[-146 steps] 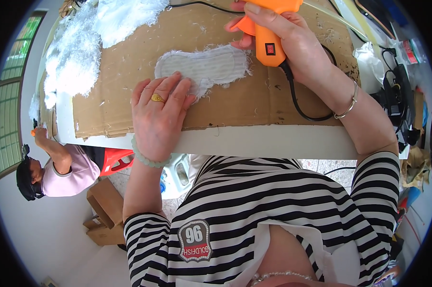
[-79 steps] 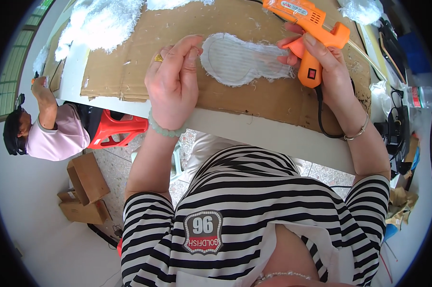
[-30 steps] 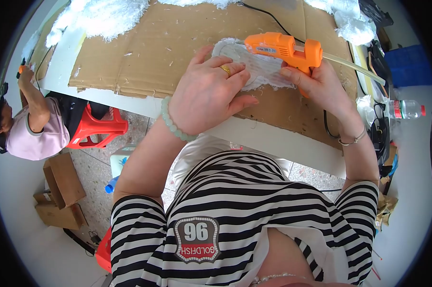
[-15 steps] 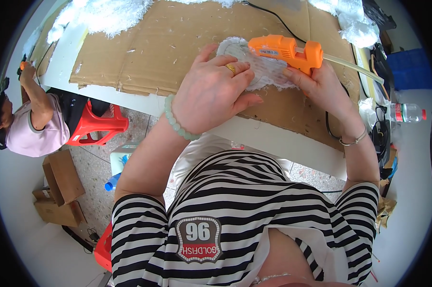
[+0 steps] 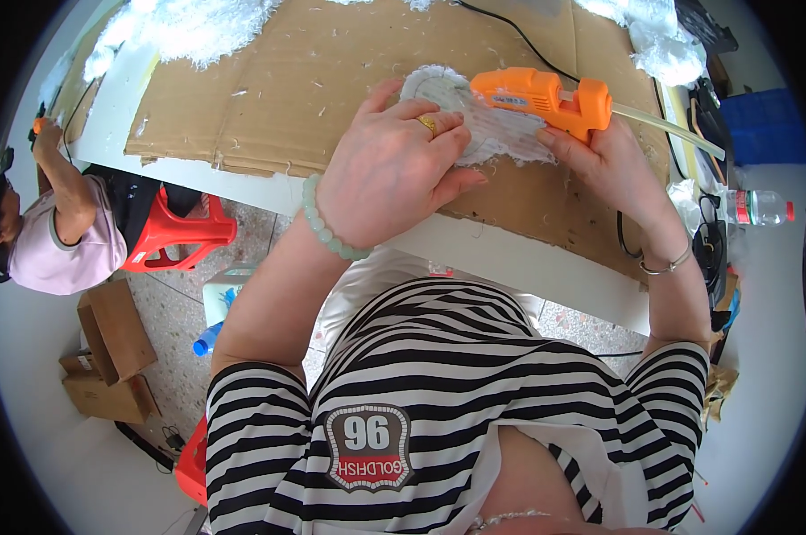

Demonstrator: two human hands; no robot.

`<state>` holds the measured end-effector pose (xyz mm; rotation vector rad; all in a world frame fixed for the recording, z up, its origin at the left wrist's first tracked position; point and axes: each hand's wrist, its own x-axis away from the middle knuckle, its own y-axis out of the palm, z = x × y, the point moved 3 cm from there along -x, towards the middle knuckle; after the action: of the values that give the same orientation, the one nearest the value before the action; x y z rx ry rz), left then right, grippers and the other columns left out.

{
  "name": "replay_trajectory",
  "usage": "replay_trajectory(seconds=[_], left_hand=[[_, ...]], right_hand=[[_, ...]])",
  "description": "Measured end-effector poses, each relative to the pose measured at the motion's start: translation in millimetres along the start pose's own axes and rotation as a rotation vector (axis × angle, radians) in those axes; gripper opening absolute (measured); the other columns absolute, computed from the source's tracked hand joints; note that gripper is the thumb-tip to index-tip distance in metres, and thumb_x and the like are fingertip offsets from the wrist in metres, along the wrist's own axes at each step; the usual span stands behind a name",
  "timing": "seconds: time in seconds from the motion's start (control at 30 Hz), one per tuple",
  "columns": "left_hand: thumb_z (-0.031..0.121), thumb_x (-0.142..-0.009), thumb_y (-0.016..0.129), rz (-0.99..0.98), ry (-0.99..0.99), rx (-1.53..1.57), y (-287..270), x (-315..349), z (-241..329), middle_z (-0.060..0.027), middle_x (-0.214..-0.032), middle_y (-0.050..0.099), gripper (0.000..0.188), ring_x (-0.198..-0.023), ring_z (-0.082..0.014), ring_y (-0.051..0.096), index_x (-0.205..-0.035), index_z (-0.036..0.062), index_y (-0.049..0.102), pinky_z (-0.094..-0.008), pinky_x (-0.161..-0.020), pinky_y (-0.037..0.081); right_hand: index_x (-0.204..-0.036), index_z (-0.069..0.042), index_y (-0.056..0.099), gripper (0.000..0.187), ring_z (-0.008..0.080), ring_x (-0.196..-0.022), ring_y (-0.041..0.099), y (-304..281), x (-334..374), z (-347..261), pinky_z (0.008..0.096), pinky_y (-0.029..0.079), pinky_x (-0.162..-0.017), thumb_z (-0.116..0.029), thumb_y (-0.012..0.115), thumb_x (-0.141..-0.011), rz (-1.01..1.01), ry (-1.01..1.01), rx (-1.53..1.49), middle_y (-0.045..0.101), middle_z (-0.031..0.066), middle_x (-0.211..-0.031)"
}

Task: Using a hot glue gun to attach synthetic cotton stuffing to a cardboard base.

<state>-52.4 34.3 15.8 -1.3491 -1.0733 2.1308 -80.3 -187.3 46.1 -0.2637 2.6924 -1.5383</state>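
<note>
My right hand (image 5: 603, 160) is closed round the handle of an orange hot glue gun (image 5: 532, 91), whose nozzle points left; a long pale glue stick (image 5: 666, 127) runs out of its back. Beneath the gun lies a white fuzzy fabric piece (image 5: 510, 141) with a rounded left end and a frayed edge. My left hand (image 5: 394, 169) rests over the left part of this piece, fingers bent and pressing it against the cardboard, thumb apart. Its fingertips sit just left of the gun, not touching it. The nozzle's tip is close above the fabric; any glue there is too small to make out.
Brown cardboard (image 5: 269, 107) covers the white table. White fluffy material (image 5: 193, 31) is heaped at the far left, and plastic-wrapped bundles (image 5: 666, 53) at the far right. A black cord (image 5: 519, 31) crosses behind. A bottle (image 5: 760, 208) lies right. Another person (image 5: 68, 227) sits left.
The glue gun and my right hand have shifted slightly to the right. My left hand has slid slightly left along with the fabric piece, still pressing it.
</note>
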Motion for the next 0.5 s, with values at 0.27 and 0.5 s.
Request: replay_trajectory(seconds=[0.27, 0.5], left_hand=[[0.031, -0.074, 0.071, -0.048, -0.007, -0.01, -0.3, 0.4, -0.5, -0.0061, -0.099, 0.067, 0.032, -0.099, -0.0266, 0.061, -0.094, 0.0063, 0.066, -0.0484, -0.097, 0.039], [0.028, -0.073, 0.072, 0.013, 0.009, -0.014, 0.5, -0.3, -0.3, -0.0074, -0.093, 0.069, 0.028, -0.092, -0.0232, 0.063, -0.085, 0.0034, 0.066, -0.0455, -0.094, 0.04]], right_hand=[[-0.104, 0.0, 0.059, 0.023, 0.0179, -0.074, 0.057, -5.3, 7.7, 0.7, 0.0295, 0.047, -0.072, -0.016, 0.063, -0.088, -0.022, 0.051, 0.02, 0.062, 0.0082, -0.083], [-0.107, 0.0, 0.06, 0.025, 0.0189, -0.076, 0.059, -9.8, 14.5, -0.3, 0.0296, 0.047, -0.072, -0.017, 0.063, -0.088, -0.023, 0.047, 0.051, 0.064, 0.01, -0.086]])
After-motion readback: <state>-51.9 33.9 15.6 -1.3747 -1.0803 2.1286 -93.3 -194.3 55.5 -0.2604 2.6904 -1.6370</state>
